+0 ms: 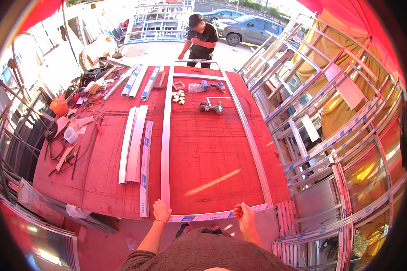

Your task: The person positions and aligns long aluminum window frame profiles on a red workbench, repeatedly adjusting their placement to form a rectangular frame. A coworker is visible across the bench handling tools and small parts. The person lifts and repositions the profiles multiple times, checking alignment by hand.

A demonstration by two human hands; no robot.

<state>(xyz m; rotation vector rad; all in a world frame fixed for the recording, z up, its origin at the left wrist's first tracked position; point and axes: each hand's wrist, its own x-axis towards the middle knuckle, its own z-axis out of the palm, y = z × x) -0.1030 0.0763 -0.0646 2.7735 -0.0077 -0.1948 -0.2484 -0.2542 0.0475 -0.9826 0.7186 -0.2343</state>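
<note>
- An open-air workshop under a red canopy: a large red worktable (203,158) fills the middle, with racks of finished aluminium window frames (330,135) stacked to the right and parked cars beyond.
- Nearest, the left hand (161,211) is closed on the near left corner of a long rectangular aluminium frame (166,135), where side rail meets end rail.
- The right hand (244,214) grips the near end rail close to the right corner, fingers curled over it.
- The frame lies flat on the table, its near end at the table edge; all four sides look joined, with one crossbar near the far end, so assembly seems well along. No glass or panel is in it yet.
- Left of it, loose aluminium profiles (134,144) lie unused.
- Inside the frame's far part sit a power drill (211,107) and small corner fittings (179,96).
- At the far end another person (201,39) bends over the frame.
</note>
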